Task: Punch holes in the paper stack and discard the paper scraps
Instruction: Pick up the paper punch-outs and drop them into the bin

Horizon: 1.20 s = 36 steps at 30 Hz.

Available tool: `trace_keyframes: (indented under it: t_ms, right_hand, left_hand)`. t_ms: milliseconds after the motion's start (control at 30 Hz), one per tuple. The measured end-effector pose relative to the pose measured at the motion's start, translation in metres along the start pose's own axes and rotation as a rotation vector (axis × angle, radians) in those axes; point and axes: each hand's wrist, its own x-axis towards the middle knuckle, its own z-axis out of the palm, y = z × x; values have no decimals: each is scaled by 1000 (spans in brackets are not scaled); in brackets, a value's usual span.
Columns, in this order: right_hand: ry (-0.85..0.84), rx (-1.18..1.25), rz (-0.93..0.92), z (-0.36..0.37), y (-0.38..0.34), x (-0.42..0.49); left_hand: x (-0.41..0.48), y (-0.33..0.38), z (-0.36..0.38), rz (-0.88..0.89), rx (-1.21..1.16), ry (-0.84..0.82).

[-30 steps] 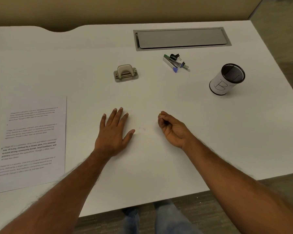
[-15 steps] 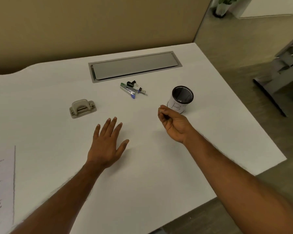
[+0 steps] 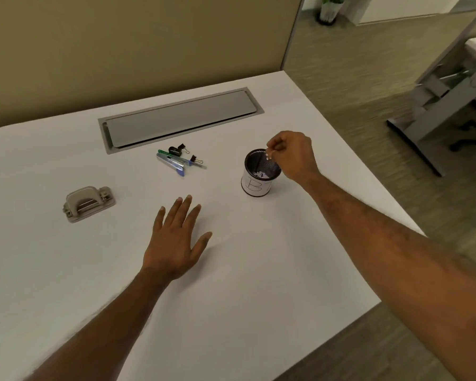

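My right hand (image 3: 293, 154) hovers over the rim of a black mesh cup (image 3: 257, 185) with a white label, fingertips pinched together. Tiny white paper scraps (image 3: 269, 155) show at and just below those fingertips, over the cup's mouth. More white scraps (image 3: 260, 175) lie inside the cup. My left hand (image 3: 176, 237) rests flat on the white desk (image 3: 259, 270), fingers straight and spread. The grey hole punch (image 3: 88, 203) stands at the left, apart from both hands. The paper stack is out of view.
Pens, a blue-tipped stapler-like item and black binder clips (image 3: 180, 159) lie behind the left hand. A grey cable-tray lid (image 3: 180, 119) is set into the desk's far side. The desk's right edge (image 3: 368, 171) is close to the cup; a beige partition stands behind.
My right hand rose from the desk and moved right to above the cup, still pinched. The view swung right, so the paper stack left the frame. My left hand stayed flat.
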Motion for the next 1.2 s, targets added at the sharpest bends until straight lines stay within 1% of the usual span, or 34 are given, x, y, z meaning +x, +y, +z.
trace_keyframes:
  t_ms: [200,367,467,567,633,833,933,1000,1067,1200]
  right_hand:
    - [-25,-43,-35,1,1,9]
    - [-134,-51,-4,-1,1,12]
    - [-113,-110,-52,-1,-1,9]
    - [-146,-196,-92,1,-4,4]
    - [-137,-211,-113,2,-7,1]
    - [-101,-234,-79,3,-18,-5]
    - [-155,-261,-83,2,-18,-8]
    - [-177,-286,-120,1,-19,-11]
    - [-139,-264,-163,3,-24,-18]
    - [-95,-119,-257,19,-41,-48]
  left_hand:
    - [-4,-10,4,-18,1,11]
    - [-6,-18,2,-38,13,21]
    - [-8,-22,-1,-43,17,23]
    - [-12,-25,-3,-44,9,21]
    - [-15,-27,-4,-43,17,20]
    - [-25,-35,-10,-45,14,22]
    - [-34,-42,-13,-55,7,30]
    - [-41,-47,-16,-65,6,36]
    - [-49,-53,-18,-79,10,34]
    - [-68,-65,-20,-106,15,22]
